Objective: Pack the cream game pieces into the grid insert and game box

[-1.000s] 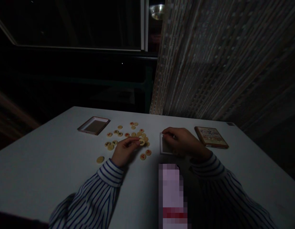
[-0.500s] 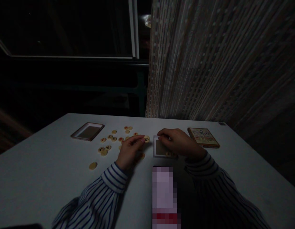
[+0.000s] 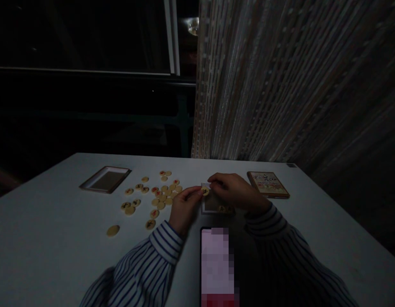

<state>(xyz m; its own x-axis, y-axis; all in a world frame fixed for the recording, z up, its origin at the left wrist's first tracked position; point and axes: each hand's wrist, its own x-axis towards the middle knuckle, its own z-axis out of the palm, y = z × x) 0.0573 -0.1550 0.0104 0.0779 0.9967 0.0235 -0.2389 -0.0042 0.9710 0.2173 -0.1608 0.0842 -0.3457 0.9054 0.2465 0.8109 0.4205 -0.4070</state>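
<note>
Between thumb and fingertips, my left hand (image 3: 186, 207) pinches a round wooden piece (image 3: 205, 191) with a black character, at the left edge of a shallow box (image 3: 210, 204). My right hand (image 3: 240, 192) hangs over the same box, fingers bent toward the thumb; whether it holds anything is too dark to tell. A couple of black-marked pieces (image 3: 221, 208) lie in the box near its front right corner. To the left, many round pieces (image 3: 162, 198) are spread on the table, some with red or black characters, others plain.
An open shallow tray (image 3: 106, 179) lies at the back left of the white table (image 3: 56, 217). A printed flat box (image 3: 269, 184) is at the right. A phone (image 3: 217, 260) lies near the front. Behind the table hangs a string curtain (image 3: 242, 85).
My left hand has moved right with its piece, from beside the box to its left edge. My right hand stays over the box. The view has shifted slightly.
</note>
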